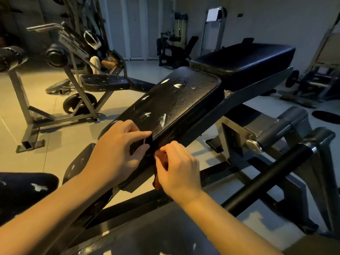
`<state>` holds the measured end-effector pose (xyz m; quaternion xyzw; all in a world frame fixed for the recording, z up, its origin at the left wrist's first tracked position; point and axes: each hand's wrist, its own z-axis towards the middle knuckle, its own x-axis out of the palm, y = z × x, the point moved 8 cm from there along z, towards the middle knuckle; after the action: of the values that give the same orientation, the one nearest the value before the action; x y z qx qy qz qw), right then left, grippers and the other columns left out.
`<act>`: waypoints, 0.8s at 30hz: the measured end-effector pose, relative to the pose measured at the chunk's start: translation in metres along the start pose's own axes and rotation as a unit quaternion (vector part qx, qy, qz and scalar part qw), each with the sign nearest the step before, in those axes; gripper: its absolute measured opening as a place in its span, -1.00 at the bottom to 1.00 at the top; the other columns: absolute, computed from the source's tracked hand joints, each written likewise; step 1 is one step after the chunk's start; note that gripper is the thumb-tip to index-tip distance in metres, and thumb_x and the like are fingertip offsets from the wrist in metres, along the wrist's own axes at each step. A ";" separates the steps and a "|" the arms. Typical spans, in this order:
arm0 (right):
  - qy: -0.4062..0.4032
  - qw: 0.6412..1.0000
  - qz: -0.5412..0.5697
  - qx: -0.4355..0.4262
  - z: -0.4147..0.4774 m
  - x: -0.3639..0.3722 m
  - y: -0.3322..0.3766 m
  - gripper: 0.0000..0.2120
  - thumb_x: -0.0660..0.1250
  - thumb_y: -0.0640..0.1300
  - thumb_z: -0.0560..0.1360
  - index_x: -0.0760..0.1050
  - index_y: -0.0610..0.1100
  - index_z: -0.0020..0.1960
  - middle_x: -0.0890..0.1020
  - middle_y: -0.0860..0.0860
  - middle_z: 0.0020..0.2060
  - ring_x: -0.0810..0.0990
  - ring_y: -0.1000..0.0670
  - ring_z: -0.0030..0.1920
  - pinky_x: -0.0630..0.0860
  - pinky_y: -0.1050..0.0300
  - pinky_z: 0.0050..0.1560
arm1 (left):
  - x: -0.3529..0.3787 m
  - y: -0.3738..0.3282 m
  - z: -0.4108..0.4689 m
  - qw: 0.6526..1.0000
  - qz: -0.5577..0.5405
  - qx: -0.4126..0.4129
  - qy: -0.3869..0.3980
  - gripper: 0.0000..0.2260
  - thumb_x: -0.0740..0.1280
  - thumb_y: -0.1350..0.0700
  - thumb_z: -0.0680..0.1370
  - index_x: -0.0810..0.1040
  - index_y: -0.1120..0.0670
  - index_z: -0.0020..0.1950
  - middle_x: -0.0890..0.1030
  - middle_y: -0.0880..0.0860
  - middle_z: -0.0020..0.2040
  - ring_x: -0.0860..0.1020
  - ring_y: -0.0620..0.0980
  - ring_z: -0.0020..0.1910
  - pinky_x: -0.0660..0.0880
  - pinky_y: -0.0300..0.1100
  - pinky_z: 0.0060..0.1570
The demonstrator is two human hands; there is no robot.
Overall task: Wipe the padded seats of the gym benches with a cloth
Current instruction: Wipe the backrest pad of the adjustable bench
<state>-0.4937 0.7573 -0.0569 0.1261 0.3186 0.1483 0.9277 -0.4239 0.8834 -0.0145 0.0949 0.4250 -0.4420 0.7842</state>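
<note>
Lower centre: L hand (117, 151) pinches dark flap (140, 145) at pad's near edge. Beside it: reddish cloth (159, 178), bunched, gripped by R hand (181, 166). Centre: seat pad (176, 102), wet, white-flecked. We judge step: readying cloth, wipe not begun. Next: spread cloth on pad, sweep up-frame.

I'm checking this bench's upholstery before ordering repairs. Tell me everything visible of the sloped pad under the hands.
The sloped pad is black, grained like leather, with a piped edge, on a dark metal frame. It rises away from the person. White torn-looking patches and water drops mark its top. The left hand grips its near edge; the right hand holds a reddish cloth just below.
</note>
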 end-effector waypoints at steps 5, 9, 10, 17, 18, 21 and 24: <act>-0.116 0.986 0.005 0.119 0.032 -0.053 -0.050 -0.88 0.39 -0.03 0.58 0.55 -0.08 0.01 0.60 0.06 -0.11 0.52 0.14 -0.14 0.42 0.39 -0.20 | -0.002 0.002 0.002 1.000 -0.004 0.017 0.000 -0.68 0.43 -0.03 0.54 0.65 -0.06 0.30 0.46 -0.13 0.00 0.42 -0.07 0.01 0.37 -0.15 -0.13; 0.004 0.999 0.001 0.054 0.006 -0.008 -0.012 -0.87 0.43 -0.04 0.56 0.56 -0.08 0.02 0.59 0.06 -0.11 0.55 0.09 -0.12 0.57 0.16 -0.21 | 0.001 0.002 0.002 1.000 -0.009 0.016 -0.001 -0.70 0.45 0.00 0.53 0.69 -0.03 0.26 0.51 -0.09 -0.01 0.44 -0.07 0.00 0.39 -0.14 -0.13; 0.027 0.999 -0.006 0.027 0.000 0.000 -0.005 -0.86 0.45 -0.04 0.55 0.56 -0.07 0.02 0.59 0.05 -0.12 0.56 0.08 -0.13 0.58 0.14 -0.23 | 0.001 0.001 0.002 1.000 -0.011 0.015 0.000 -0.70 0.46 0.00 0.53 0.69 -0.03 0.25 0.52 -0.09 -0.01 0.45 -0.06 0.00 0.41 -0.14 -0.13; -0.038 0.991 0.027 0.129 0.016 -0.022 -0.033 -0.89 0.40 -0.03 0.58 0.56 -0.07 0.01 0.58 0.08 -0.12 0.55 0.11 -0.13 0.45 0.33 -0.19 | 0.002 0.001 0.005 1.000 -0.006 0.028 -0.003 -0.72 0.48 0.02 0.52 0.70 -0.02 0.23 0.54 -0.06 -0.03 0.48 -0.02 -0.03 0.49 -0.04 -0.15; 0.000 0.994 0.020 0.110 0.009 -0.011 -0.022 -0.89 0.40 -0.03 0.58 0.56 -0.06 0.00 0.58 0.08 -0.12 0.54 0.11 -0.13 0.39 0.39 -0.20 | 0.003 0.001 0.004 1.000 -0.006 0.028 -0.002 -0.71 0.47 0.02 0.52 0.70 -0.02 0.23 0.53 -0.07 -0.03 0.47 -0.02 -0.03 0.49 -0.04 -0.15; 0.013 0.992 0.034 0.123 0.013 -0.010 -0.030 -0.89 0.39 -0.01 0.59 0.56 -0.05 0.01 0.58 0.11 -0.11 0.54 0.15 -0.12 0.40 0.42 -0.19 | 0.002 0.000 0.004 1.000 -0.011 0.030 -0.001 -0.71 0.46 0.01 0.52 0.69 -0.03 0.24 0.51 -0.09 -0.04 0.46 -0.04 -0.03 0.47 -0.06 -0.15; -0.059 0.981 0.056 0.177 0.021 -0.029 -0.046 -0.88 0.38 -0.01 0.60 0.57 -0.05 0.02 0.60 0.10 -0.10 0.55 0.15 -0.11 0.44 0.39 -0.17 | 0.002 -0.001 0.006 0.999 -0.004 0.033 -0.005 -0.71 0.46 0.02 0.53 0.68 -0.02 0.25 0.48 -0.11 -0.04 0.45 -0.05 -0.03 0.40 -0.12 -0.16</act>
<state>-0.4934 0.7017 -0.0403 0.3149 0.2769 0.1336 0.8980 -0.4204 0.8781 -0.0123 0.1162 0.4065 -0.4595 0.7811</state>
